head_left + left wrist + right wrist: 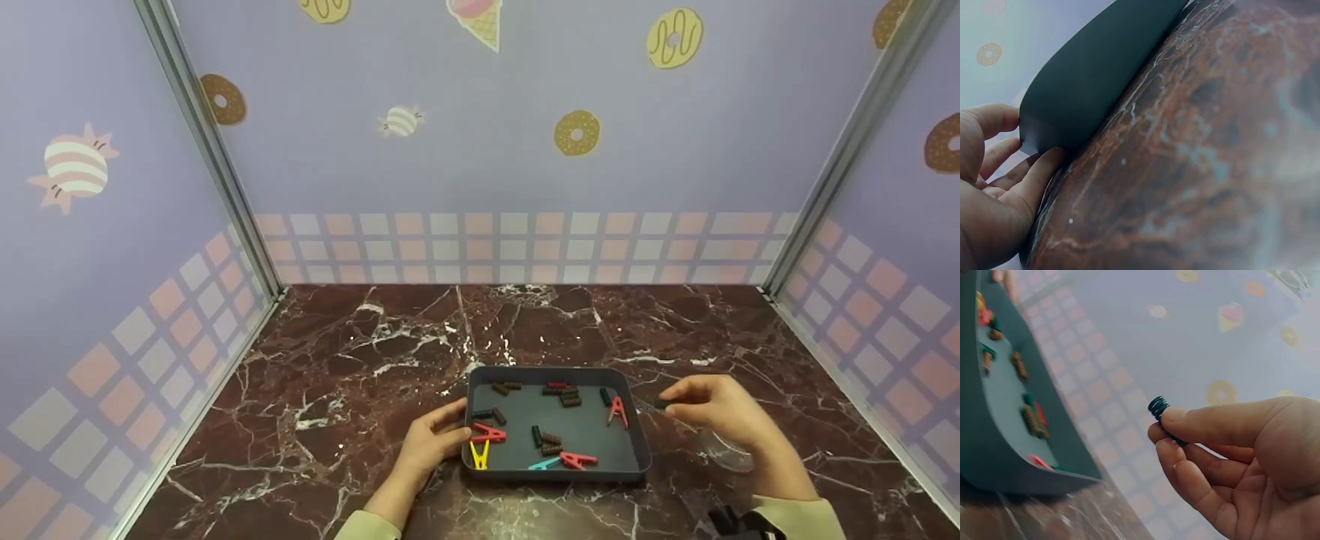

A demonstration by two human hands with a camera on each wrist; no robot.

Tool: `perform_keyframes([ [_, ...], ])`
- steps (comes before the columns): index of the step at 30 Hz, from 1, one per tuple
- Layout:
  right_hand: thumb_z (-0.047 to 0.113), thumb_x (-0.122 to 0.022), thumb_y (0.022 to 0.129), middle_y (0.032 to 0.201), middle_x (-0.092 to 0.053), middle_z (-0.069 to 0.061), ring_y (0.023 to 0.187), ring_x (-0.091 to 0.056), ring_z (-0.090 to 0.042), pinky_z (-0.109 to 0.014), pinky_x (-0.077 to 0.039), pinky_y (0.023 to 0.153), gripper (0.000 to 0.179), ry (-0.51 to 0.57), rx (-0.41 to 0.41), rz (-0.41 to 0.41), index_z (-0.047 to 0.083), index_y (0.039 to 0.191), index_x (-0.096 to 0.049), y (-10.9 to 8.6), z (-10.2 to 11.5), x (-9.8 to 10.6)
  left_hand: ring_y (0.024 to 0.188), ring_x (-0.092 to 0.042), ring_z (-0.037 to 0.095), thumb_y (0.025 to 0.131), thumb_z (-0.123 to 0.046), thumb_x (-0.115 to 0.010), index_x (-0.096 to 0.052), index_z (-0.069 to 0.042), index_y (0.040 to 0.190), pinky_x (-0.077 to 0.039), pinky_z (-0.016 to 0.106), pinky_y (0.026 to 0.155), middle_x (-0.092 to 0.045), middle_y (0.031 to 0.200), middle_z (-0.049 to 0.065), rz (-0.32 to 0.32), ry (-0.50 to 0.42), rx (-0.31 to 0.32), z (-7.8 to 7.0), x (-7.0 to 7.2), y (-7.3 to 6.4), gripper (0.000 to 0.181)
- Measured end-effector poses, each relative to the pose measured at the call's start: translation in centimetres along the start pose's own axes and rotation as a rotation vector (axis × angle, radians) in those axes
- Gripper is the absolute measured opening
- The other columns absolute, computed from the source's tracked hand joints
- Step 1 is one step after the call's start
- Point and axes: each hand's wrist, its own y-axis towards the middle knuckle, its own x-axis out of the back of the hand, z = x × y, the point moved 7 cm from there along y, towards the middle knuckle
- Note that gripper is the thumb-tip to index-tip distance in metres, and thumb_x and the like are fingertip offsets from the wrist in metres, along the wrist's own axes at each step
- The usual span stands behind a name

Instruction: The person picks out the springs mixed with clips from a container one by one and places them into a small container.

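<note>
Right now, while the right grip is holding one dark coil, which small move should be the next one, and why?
Probably draw the right grip back towards the clear container, carrying the dark coil. The coil is pinched outside the gray tray, past its right side, and the container sits close by, nearer to the person.

Sm. dk-green coil spring (1158,406), tilted, pinched in R fingers (1193,481) beside dk-gray rect. tray (592,435).
</note>
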Motion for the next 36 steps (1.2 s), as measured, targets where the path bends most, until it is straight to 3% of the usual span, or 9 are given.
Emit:
perform_keyframes([
  [4, 0.020, -0.076, 0.093, 0.107, -0.076, -0.014, 0.082, -0.070, -0.007, -0.027, -0.060, 0.073, 0.031, -0.073, -0.052, -0.044, -0.001, 0.116, -0.074, -0.9, -0.8, 1.9, 0.124, -0.067, 0.033, 0.093, -0.006, -0.070, -0.049, 0.005, 0.150, -0.063, 0.029, 0.082, -0.050, 0.150, 0.033, 0.013, -0.036, 0.007, 0.2, 0.1, 0.0, 0.062],
  [10, 0.024, -0.076, 0.093, 0.108, -0.076, -0.010, 0.086, -0.070, -0.013, -0.029, -0.060, 0.071, 0.035, -0.122, -0.167, -0.082, 0.002, 0.120, -0.073, -2.4, -2.1, 4.2, 0.125, -0.066, 0.032, 0.092, -0.004, -0.069, -0.048, 0.006, 0.150, -0.062, 0.030, 0.084, -0.052, 0.148, 0.033, 0.020, -0.065, 0.005, 0.4, 0.1, 0.1, 0.062],
  [16, 0.020, -0.075, 0.093, 0.104, -0.077, -0.010, 0.084, -0.071, -0.018, -0.033, -0.060, 0.069, 0.031, -0.234, -0.216, -0.076, -0.001, 0.115, -0.074, -3.1, -3.3, 5.5, 0.126, -0.065, 0.035, 0.092, -0.004, -0.069, -0.048, 0.007, 0.150, -0.063, 0.030, 0.084, -0.052, 0.148, 0.033, 0.012, -0.062, 0.008, 0.4, 0.2, 0.0, 0.062],
  [22, 0.010, -0.073, 0.090, 0.099, -0.076, -0.013, 0.083, -0.071, -0.019, -0.039, -0.060, 0.072, 0.022, -0.305, -0.286, -0.065, -0.004, 0.107, -0.075, -3.0, -4.6, 6.1, 0.126, -0.066, 0.034, 0.093, -0.006, -0.070, -0.049, 0.005, 0.149, -0.063, 0.030, 0.083, -0.048, 0.151, 0.033, 0.001, -0.038, 0.012, 0.3, 0.2, -0.1, 0.061],
  [29, 0.005, -0.074, 0.083, 0.090, -0.077, -0.012, 0.077, -0.066, -0.015, -0.033, -0.055, 0.065, 0.017, -0.386, -0.312, -0.071, -0.004, 0.098, -0.076, -2.6, -5.3, 6.0, 0.124, -0.067, 0.033, 0.093, -0.004, -0.070, -0.049, 0.005, 0.150, -0.063, 0.029, 0.084, -0.047, 0.152, 0.033, 0.003, -0.045, 0.015, 0.2, 0.0, 0.0, 0.062],
  [36, 0.000, -0.074, 0.082, 0.093, -0.076, -0.017, 0.081, -0.070, -0.021, -0.039, -0.059, 0.069, 0.019, -0.378, -0.355, -0.035, -0.007, 0.100, -0.076, -2.4, -5.8, 5.5, 0.121, -0.069, 0.033, 0.093, -0.005, -0.070, -0.049, 0.004, 0.150, -0.063, 0.030, 0.081, -0.050, 0.150, 0.032, 0.001, -0.024, 0.018, 0.0, 0.0, 0.0, 0.062],
])
